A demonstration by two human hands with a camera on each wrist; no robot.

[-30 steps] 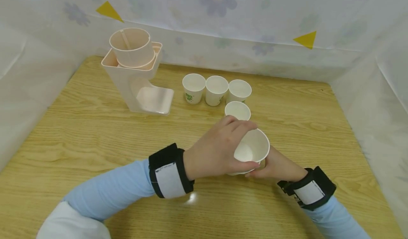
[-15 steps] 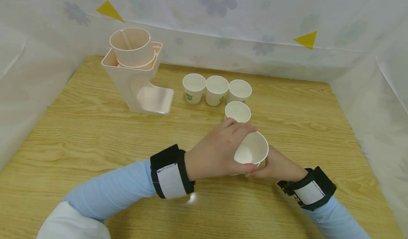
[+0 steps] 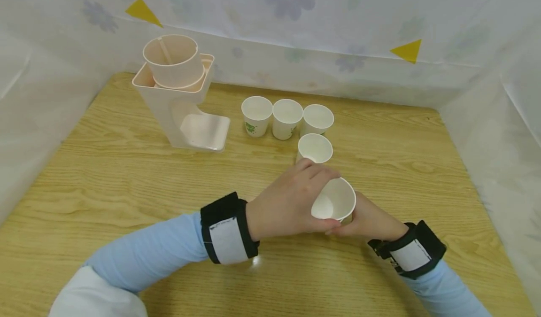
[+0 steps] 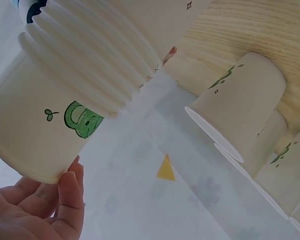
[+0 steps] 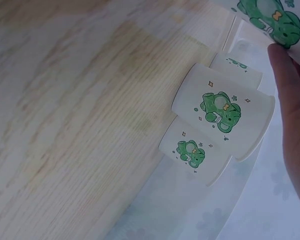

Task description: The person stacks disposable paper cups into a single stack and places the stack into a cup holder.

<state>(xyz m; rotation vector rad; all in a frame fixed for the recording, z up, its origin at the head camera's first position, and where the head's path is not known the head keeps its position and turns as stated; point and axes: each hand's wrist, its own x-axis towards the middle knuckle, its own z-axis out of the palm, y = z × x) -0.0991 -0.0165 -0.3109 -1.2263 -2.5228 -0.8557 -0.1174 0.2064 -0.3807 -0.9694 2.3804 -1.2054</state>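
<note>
Two hands on one paper-cup stack, low centre-right of the head view, near edge side of the cup group. Left hand (image 3: 291,202) holds the top cup (image 3: 336,199), thumb on the near side of its rim, fingers over the far side; left wrist view shows the digits at the rim. Right hand (image 3: 372,216) grips the stack (image 4: 90,55) lower down, thumb near the left thumb; rest of its fingers mostly hidden. Stack is nested, many rims bunched as ribs below the top cup, mouths up. Can't tell if its bottom touches the bench (image 3: 127,185).

Four more white cups stand upright on the bench: left cup (image 3: 257,117), middle cup (image 3: 287,119) and right cup (image 3: 318,118) in a back row, side by side; front cup (image 3: 315,148) just in front of the right cup, partly behind the left hand. Green bear print (image 5: 222,110) visible on a standing cup, right wrist view.

Pale pink dispenser (image 3: 162,108) at back left, well apart from the stack, round tub (image 3: 177,75) in its top. Light blue sleeves (image 3: 143,246), black wristbands (image 3: 228,230) with white patches. Flower-print sheet (image 3: 236,7) behind, two yellow triangles (image 3: 143,11) on it.
</note>
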